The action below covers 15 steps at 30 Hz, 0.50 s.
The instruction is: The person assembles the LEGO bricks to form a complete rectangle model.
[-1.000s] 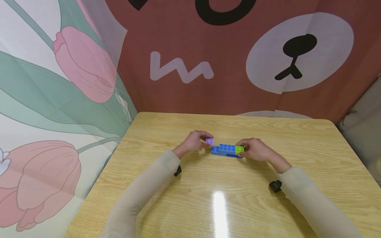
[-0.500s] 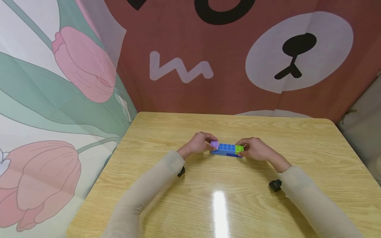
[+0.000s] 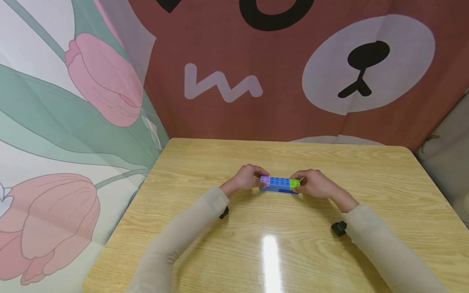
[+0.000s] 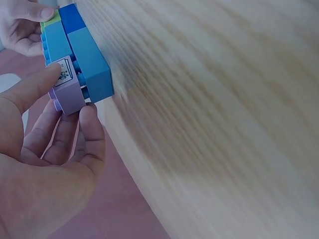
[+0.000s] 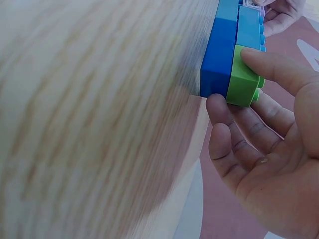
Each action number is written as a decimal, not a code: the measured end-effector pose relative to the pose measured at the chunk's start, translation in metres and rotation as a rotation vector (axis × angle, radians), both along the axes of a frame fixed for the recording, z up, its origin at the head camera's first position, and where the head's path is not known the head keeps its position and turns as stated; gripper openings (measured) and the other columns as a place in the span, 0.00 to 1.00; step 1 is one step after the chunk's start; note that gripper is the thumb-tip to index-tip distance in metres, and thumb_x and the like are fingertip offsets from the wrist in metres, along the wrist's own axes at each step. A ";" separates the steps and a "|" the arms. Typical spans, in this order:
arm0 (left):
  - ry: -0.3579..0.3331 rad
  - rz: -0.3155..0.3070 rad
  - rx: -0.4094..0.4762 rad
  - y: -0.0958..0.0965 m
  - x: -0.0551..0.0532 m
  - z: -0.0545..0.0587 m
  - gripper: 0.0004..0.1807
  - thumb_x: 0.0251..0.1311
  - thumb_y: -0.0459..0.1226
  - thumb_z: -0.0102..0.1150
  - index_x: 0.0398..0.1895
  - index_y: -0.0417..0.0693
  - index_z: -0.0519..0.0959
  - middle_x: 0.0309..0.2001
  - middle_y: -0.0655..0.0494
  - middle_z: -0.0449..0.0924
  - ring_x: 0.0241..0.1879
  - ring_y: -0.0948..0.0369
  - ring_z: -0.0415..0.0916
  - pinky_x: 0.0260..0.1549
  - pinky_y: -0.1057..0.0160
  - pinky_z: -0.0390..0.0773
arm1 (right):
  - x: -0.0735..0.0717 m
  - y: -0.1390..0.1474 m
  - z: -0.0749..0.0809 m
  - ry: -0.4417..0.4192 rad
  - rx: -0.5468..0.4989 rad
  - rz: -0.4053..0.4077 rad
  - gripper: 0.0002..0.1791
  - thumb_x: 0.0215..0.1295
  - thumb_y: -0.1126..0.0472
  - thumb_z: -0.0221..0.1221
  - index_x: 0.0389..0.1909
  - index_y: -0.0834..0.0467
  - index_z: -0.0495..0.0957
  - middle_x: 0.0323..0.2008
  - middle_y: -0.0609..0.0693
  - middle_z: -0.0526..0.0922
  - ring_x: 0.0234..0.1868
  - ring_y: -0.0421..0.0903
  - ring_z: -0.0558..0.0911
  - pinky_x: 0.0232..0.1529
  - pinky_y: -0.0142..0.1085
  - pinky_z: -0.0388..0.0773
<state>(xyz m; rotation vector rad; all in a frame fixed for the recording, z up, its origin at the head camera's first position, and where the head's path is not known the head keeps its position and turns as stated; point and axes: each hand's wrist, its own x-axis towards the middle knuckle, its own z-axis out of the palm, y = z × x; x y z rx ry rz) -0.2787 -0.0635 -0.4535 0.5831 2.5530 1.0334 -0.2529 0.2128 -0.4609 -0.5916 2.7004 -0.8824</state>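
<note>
A low row of toy building bricks lies on the table, two layers high. My left hand [image 3: 246, 178] pinches a light purple brick [image 4: 71, 97] with a printed face, at the row's left end. In the left wrist view its underside sits slightly off the lower light blue brick [image 4: 97, 64], whose studs show in the gap. The right hand [image 3: 315, 183] holds a lime green brick [image 5: 243, 77] between thumb and fingers. That one sits on a dark blue brick [image 5: 218, 62] at the right end. Between purple and green, a long blue brick [image 3: 280, 183] fills the top layer.
The wooden table [image 3: 205, 252] extends around the bricks, with a glare streak near its front. A printed cloth [image 3: 256, 118] hangs behind the far edge. Small black devices [image 3: 338, 228] show by both wrists.
My left hand has moved right and slightly down, bringing the purple brick from beside the row onto its left end. The right hand has stayed on the green brick.
</note>
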 end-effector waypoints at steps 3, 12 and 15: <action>-0.003 0.009 -0.002 0.000 0.000 -0.001 0.18 0.57 0.39 0.73 0.52 0.56 0.85 0.48 0.61 0.86 0.48 0.64 0.81 0.48 0.65 0.81 | 0.000 0.000 0.000 0.000 0.000 0.000 0.20 0.63 0.55 0.67 0.56 0.56 0.81 0.44 0.51 0.87 0.37 0.42 0.80 0.35 0.36 0.76; -0.029 0.039 0.026 -0.003 0.001 -0.003 0.17 0.55 0.40 0.74 0.50 0.59 0.86 0.45 0.63 0.87 0.45 0.66 0.81 0.46 0.65 0.82 | 0.000 -0.001 0.001 0.014 0.007 0.003 0.19 0.63 0.56 0.67 0.54 0.56 0.82 0.44 0.50 0.87 0.36 0.42 0.80 0.35 0.36 0.76; -0.043 0.049 0.032 -0.002 0.000 -0.003 0.17 0.55 0.40 0.74 0.49 0.60 0.87 0.45 0.64 0.87 0.45 0.66 0.81 0.47 0.64 0.82 | 0.000 -0.001 0.001 0.016 0.011 0.002 0.20 0.63 0.56 0.68 0.54 0.56 0.82 0.44 0.51 0.87 0.36 0.42 0.80 0.35 0.36 0.76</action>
